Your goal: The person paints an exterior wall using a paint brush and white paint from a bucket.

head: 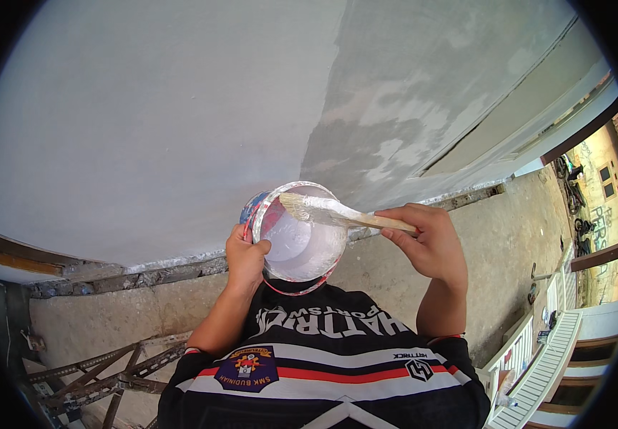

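My left hand (247,256) grips the rim of a plastic paint bucket (336,257), which is tilted so that its inside shows, with white paint on the walls and bottom. In my right hand (428,236) is the wooden handle of a wide paintbrush (336,212). White paint coats the brush, and its bristles are over the bucket's opening; whether they touch the far wall of the bucket I cannot tell. Beyond the bucket rises a wall (153,118), evenly pale on the left and patchy darker grey (384,112) on the right.
A rough ledge (153,278) runs along the wall's foot above a concrete floor (191,305). Metal framework (126,375) lies at the lower left. A white slatted bench (545,370) with small items stands at the lower right, and motorcycles (574,193) are farther off.
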`<state>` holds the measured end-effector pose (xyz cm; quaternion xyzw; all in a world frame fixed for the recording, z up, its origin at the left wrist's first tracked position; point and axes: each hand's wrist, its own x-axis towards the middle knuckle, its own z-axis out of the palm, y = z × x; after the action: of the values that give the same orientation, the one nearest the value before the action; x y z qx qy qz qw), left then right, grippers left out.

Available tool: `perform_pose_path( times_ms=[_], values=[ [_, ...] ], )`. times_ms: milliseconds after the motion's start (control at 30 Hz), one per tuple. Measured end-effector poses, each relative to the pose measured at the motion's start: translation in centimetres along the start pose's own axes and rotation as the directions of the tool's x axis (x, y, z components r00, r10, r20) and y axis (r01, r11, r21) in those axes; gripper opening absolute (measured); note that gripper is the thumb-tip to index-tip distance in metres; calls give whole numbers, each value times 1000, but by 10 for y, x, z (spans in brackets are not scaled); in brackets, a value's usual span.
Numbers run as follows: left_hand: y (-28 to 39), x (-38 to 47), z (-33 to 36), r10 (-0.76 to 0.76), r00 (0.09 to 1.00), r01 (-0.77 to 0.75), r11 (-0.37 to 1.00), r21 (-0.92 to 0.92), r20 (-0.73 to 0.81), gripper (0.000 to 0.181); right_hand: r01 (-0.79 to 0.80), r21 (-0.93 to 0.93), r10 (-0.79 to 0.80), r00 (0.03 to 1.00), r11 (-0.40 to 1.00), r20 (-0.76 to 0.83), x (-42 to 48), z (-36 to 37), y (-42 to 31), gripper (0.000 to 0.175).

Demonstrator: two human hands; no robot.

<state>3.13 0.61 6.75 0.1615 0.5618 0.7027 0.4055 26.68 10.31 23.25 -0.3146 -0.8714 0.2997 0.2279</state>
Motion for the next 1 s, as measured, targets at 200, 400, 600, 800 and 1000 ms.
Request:
perform_pose_path(
  times_ms=[200, 400, 600, 800, 1000],
  values=[
    [-6, 4, -6, -12, 1000, 13, 1000, 8, -11, 31, -9, -25, 8, 1000, 1000, -29, 5, -17, -13, 22],
    [-2, 3, -4, -30, 1000, 30, 1000, -2, -10, 33, 66, 14, -64, 991, 998, -117, 4, -40, -21, 22],
    [1, 2, -4, -38, 999, 37, 999, -17, -11, 35, 66, 76, -48, 975, 995, -216, -2, -59, -24, 24],
    [2, 2, -7, -26, 1000, 25, 1000, -12, -12, 35, 3, 137, 20, 985, 991, -170, -2, -46, -15, 20],
    [0, 3, -4, -17, 1000, 17, 1000, -26, 5, 33, -20, -94, 27, 997, 995, 76, -3, 70, 52, 16]
  ],
)
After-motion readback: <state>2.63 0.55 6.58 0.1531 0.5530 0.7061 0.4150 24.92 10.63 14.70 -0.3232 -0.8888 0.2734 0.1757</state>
